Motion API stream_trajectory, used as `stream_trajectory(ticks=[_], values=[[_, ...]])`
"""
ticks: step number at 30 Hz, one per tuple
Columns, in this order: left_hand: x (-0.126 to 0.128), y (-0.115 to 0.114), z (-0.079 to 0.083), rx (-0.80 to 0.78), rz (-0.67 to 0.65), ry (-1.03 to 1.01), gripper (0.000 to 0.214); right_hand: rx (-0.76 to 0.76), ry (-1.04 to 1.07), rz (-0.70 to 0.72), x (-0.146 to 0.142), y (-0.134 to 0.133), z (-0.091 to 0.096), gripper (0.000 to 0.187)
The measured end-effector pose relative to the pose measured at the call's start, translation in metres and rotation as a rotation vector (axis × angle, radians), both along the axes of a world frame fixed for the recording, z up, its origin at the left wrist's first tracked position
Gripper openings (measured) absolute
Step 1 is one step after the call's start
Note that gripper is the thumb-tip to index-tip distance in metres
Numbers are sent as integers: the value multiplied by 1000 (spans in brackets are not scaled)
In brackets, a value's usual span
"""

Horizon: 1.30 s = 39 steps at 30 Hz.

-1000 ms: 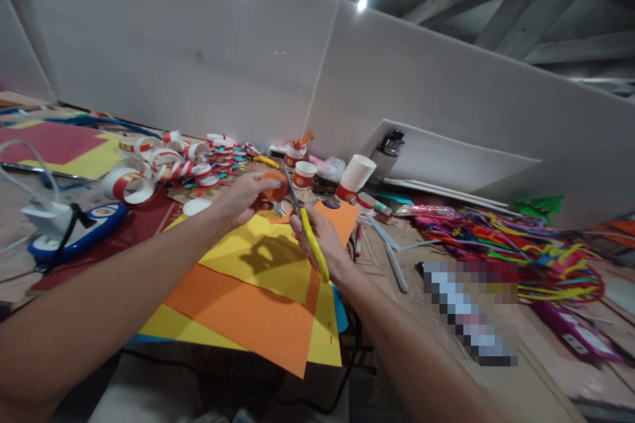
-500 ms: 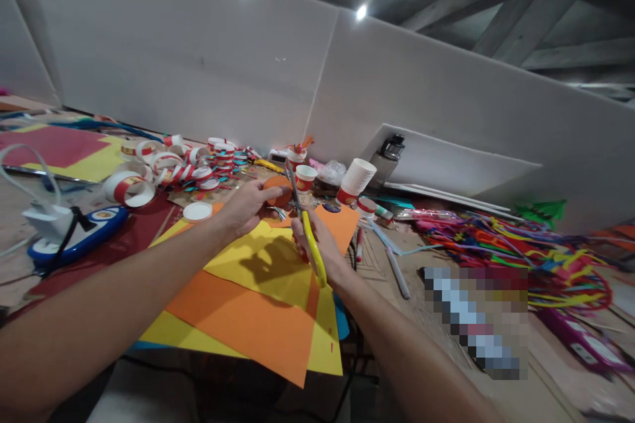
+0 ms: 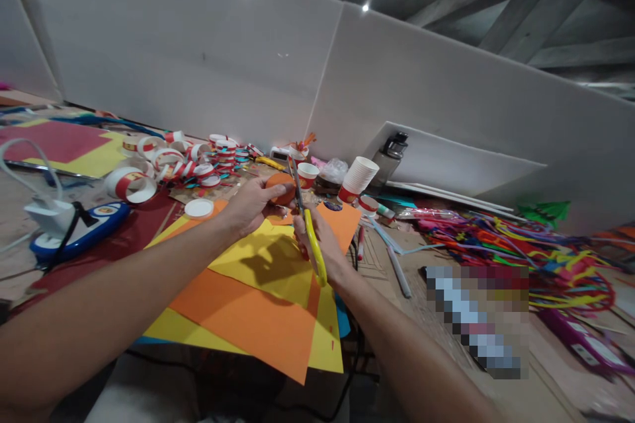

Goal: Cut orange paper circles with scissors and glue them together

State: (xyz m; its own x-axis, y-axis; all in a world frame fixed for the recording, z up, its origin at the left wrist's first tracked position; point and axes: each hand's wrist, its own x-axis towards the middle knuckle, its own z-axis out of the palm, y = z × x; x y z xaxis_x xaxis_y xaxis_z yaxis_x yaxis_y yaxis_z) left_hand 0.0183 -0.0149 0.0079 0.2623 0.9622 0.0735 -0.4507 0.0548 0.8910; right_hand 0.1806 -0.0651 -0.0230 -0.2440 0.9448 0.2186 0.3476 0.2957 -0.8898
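My left hand (image 3: 251, 203) pinches a small round orange paper piece (image 3: 279, 186) above the table. My right hand (image 3: 317, 244) grips yellow-handled scissors (image 3: 308, 230), blades pointing up and away, their edge against the right side of the orange piece. Under both hands lie overlapping yellow and orange paper sheets (image 3: 258, 291). My forearms reach in from the bottom edge.
Cut red-and-white paper cup rings (image 3: 163, 162) lie at the back left, a stack of paper cups (image 3: 354, 180) and a dark bottle (image 3: 389, 152) behind. Bright pipe cleaners (image 3: 520, 244) are heaped at the right. A blue device with a white charger (image 3: 64, 225) sits at the left.
The orange piece has turned slightly in my left hand, and the scissors have crept a little along its edge. Both hands stay in nearly the same place.
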Motion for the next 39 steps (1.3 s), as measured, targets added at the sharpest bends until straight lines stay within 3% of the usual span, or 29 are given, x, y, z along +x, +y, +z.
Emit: stream_trajectory(ticks=[13,39], values=[[2,-1,-1,-16,125,-60,27,-6,-19,-17,-2,-4,4,39],[9,-2,-3,-58,123,-117,25,35,15,-24,-5,-1,2,46]])
